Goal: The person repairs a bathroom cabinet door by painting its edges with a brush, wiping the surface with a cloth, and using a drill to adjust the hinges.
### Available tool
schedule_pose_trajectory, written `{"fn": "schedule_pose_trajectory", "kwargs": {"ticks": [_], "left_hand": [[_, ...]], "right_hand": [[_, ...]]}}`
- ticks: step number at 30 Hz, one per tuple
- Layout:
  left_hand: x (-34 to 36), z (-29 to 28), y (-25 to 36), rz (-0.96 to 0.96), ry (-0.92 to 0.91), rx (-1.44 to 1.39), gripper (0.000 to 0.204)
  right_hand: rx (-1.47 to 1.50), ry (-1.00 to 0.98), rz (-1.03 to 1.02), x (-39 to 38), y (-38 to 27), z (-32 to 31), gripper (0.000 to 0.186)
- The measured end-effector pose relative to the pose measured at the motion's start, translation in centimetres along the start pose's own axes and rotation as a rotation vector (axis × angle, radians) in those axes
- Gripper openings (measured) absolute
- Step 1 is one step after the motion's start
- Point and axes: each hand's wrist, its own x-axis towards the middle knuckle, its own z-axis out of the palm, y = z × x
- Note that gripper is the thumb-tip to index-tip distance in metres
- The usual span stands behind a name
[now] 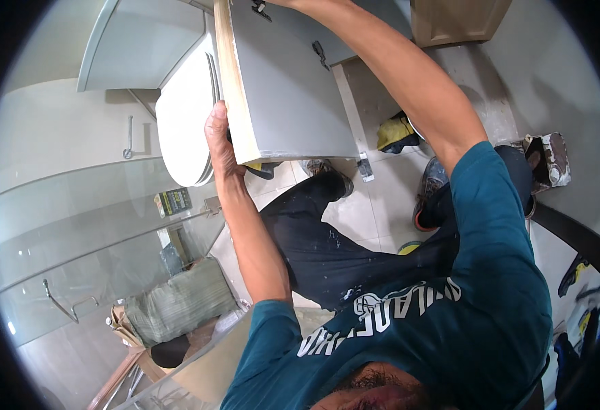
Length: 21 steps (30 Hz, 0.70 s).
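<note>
Head view: left grip (222, 140) holds grey panel (293, 96) by its edge, near toilet lid (184, 126); right grip (285, 3) unclear.

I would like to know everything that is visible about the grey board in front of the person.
The grey board has a flat, plain face and a pale, wood-looking left side; its near edge looks whitish and rough. Two dark fittings, perhaps hinges, show along its farther right part. It stands right of the white toilet lid, its far end cut off by the picture. The left hand is against the pale side, fingers hidden; whether the right hand touches it is out of view.
</note>
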Motion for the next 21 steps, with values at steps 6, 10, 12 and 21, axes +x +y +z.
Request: {"fn": "schedule_pose_trajectory", "kwargs": {"ticks": [6, 10, 12, 21], "left_hand": [[-0.15, 0.12, 0.16, 0.018, -0.001, 0.018, 0.064], [0.00, 0.02, -0.01, 0.006, 0.017, 0.015, 0.065], [-0.20, 0.17, 0.15, 0.010, 0.011, 0.015, 0.065], [-0.29, -0.12, 0.18, 0.013, 0.011, 0.012, 0.063]], "right_hand": [[0.010, -0.021, 0.027, -0.02, -0.32, 0.44, 0.017], [-0.032, -0.036, 0.021, 0.08, 0.02, -0.02, 0.017], [-0.040, -0.041, 0.005, -0.15, -0.01, 0.08, 0.018], [-0.046, -0.042, 0.046, 0.35, -0.04, 0.20, 0.022]]}}
